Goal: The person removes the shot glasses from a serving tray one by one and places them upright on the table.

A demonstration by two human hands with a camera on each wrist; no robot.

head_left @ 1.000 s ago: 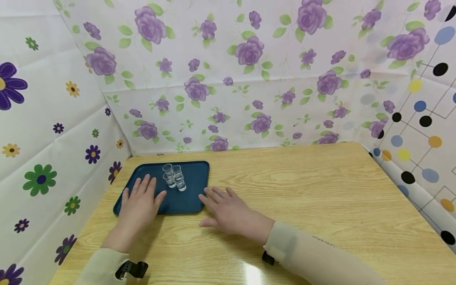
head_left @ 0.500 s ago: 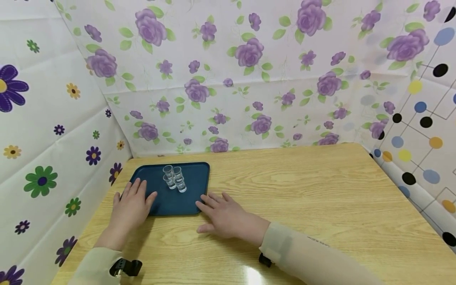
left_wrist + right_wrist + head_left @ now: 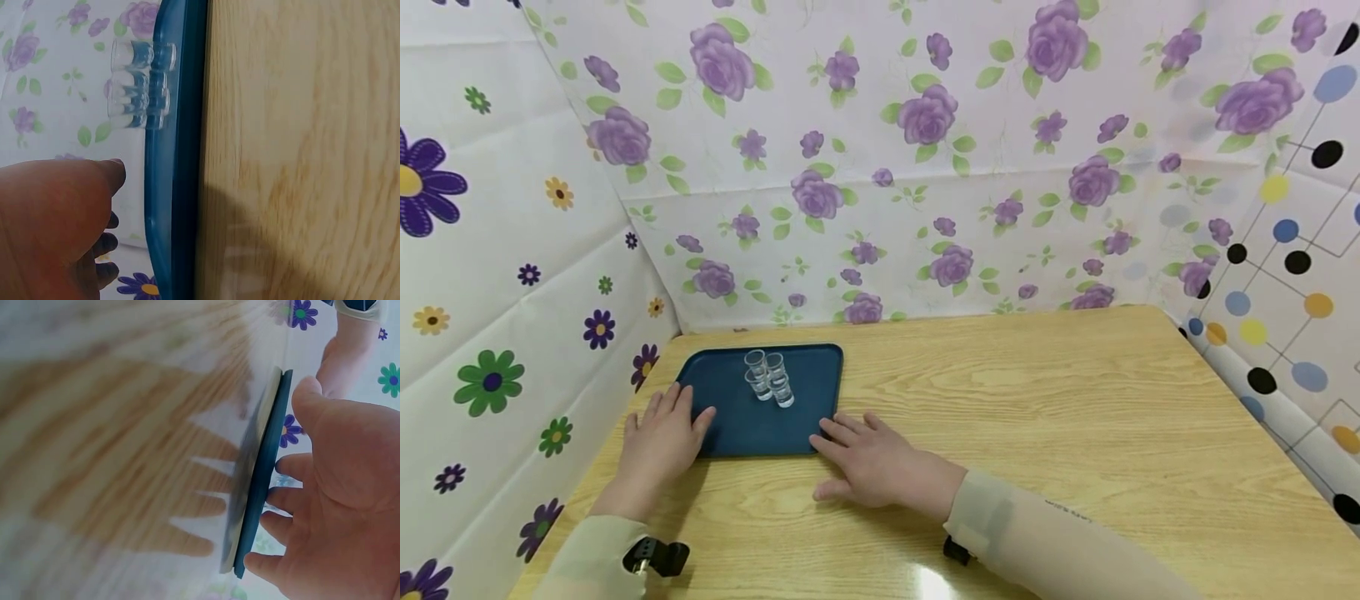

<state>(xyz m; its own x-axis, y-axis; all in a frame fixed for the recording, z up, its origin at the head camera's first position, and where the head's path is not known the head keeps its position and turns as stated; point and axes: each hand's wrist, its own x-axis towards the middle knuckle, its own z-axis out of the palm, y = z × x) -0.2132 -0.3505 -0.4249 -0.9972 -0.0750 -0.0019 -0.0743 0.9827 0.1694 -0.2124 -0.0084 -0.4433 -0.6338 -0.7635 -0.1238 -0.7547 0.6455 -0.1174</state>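
Dark blue, shallow and rectangular with rounded corners, a tray (image 3: 812, 383) lies near the far left corner of the light wood-grain bench (image 3: 1037, 417). Small clear glasses (image 3: 780, 392), four by the look of them, stand upright in a tight cluster near its middle; whether they hold any liquid I cannot tell. The left hand (image 3: 660, 442) is at the tray's left edge, its fingers straight and apart, gripping nothing. The right hand (image 3: 868, 462) is at the tray's near right corner, fingers likewise extended and spread, with nothing in them. How firmly any fingertip presses on the rim, if at all, is unclear.

Tipping looks the chief risk: the glasses seem narrow and are crowded together, so a sudden jolt or a rim raised unevenly could topple one against the rest. A hard shove leftward might also push the tray past the bench's left edge, which runs close by.

Small dark lettering (image 3: 1069, 512) runs along the pale right sleeve (image 3: 1022, 533), too small to read. No brand or label shows on the tray or glasses.
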